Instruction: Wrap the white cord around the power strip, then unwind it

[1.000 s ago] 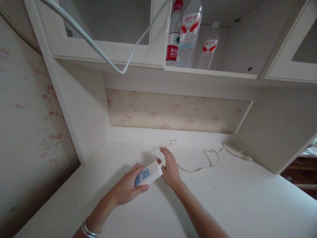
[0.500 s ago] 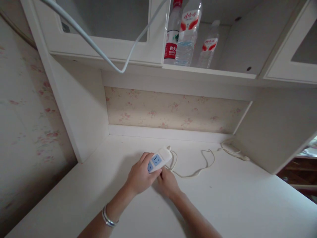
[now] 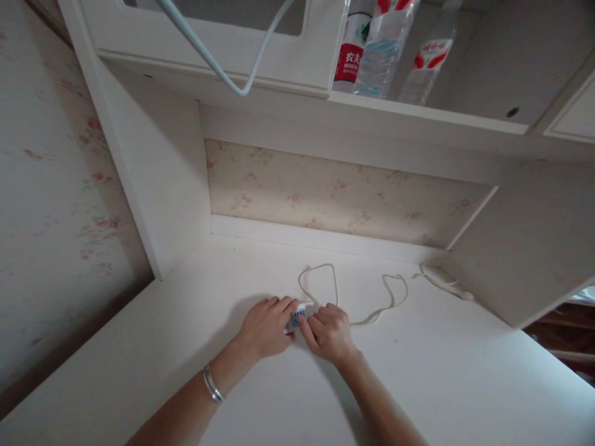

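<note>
My left hand (image 3: 267, 328) is wrapped round a white power strip (image 3: 297, 317) with blue sockets, just above the white desktop. Most of the strip is hidden under my fingers. At its right end my right hand (image 3: 330, 331) is closed, the thumb lying against the socket face and the other fingers curled over. A thin off-white cord (image 3: 334, 282) loops up behind my right hand and comes out again to the right of it. What else the curled right fingers hold is hidden.
The cord runs on to a coil (image 3: 439, 279) in the desk's back right corner. Overhead, a shelf (image 3: 427, 114) holds plastic bottles (image 3: 381, 62), and a thick pale cable (image 3: 209, 59) hangs in front of the cabinet. A side panel (image 3: 153, 167) stands at the left.
My right hand has come from beneath the power strip to its right end, its fingers now over it. The strip is tilted differently and the cord loop spreads higher. The view has shifted downward.
</note>
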The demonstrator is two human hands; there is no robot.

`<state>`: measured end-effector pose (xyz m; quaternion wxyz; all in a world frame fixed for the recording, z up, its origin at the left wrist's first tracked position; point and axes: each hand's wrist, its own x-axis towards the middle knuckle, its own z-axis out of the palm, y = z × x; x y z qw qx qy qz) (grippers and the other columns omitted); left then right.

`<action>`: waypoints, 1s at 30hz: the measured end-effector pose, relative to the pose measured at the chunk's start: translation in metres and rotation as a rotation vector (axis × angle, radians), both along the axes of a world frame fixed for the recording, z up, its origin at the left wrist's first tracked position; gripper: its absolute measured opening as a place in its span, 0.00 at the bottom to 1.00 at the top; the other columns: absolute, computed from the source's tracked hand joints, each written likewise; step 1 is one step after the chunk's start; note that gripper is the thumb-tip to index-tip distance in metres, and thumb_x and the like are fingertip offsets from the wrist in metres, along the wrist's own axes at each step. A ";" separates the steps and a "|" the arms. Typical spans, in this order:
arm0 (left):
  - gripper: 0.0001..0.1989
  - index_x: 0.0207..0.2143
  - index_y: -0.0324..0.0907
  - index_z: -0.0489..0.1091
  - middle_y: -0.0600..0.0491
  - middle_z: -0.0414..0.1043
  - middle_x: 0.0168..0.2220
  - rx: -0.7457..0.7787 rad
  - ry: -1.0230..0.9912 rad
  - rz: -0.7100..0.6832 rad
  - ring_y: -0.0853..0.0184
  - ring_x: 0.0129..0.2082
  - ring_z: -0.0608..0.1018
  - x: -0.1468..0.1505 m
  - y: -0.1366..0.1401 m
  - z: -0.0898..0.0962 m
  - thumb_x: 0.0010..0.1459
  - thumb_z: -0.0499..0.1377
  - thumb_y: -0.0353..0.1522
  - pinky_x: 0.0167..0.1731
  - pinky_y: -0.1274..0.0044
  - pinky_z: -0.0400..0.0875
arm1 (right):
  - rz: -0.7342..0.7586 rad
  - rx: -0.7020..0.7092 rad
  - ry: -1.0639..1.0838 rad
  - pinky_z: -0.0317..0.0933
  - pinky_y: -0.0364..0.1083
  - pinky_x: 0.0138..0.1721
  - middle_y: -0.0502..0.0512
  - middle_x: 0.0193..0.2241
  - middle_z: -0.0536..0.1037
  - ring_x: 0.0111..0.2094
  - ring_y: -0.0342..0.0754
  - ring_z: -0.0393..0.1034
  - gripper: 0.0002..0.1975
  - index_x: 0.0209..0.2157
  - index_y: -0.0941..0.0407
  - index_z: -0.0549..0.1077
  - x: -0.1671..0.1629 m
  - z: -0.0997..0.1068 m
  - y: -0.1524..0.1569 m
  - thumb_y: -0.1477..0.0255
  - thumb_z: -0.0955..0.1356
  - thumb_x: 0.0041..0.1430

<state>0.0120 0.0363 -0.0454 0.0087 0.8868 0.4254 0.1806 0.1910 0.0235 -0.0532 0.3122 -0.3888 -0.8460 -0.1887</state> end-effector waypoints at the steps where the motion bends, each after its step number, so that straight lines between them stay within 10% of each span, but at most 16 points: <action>1: 0.21 0.49 0.44 0.64 0.48 0.70 0.43 0.005 0.014 -0.034 0.58 0.43 0.72 0.004 -0.003 -0.001 0.51 0.58 0.35 0.46 0.68 0.64 | 0.003 0.013 0.036 0.46 0.45 0.27 0.51 0.14 0.67 0.19 0.42 0.58 0.20 0.15 0.56 0.67 0.002 0.001 0.000 0.71 0.62 0.62; 17: 0.20 0.43 0.45 0.66 0.52 0.73 0.37 -0.033 0.020 -0.374 0.60 0.36 0.75 0.010 -0.023 0.015 0.47 0.61 0.41 0.38 0.71 0.68 | 0.026 -0.824 0.820 0.49 0.42 0.21 0.48 0.11 0.59 0.16 0.40 0.54 0.32 0.13 0.57 0.65 0.029 0.001 0.017 0.51 0.55 0.61; 30: 0.30 0.58 0.49 0.56 0.50 0.69 0.50 0.122 -0.180 -0.266 0.60 0.46 0.73 0.002 -0.019 0.011 0.54 0.57 0.43 0.47 0.67 0.67 | -0.123 -0.786 0.963 0.53 0.42 0.22 0.51 0.15 0.66 0.19 0.43 0.60 0.31 0.18 0.57 0.66 0.035 -0.016 0.032 0.51 0.53 0.62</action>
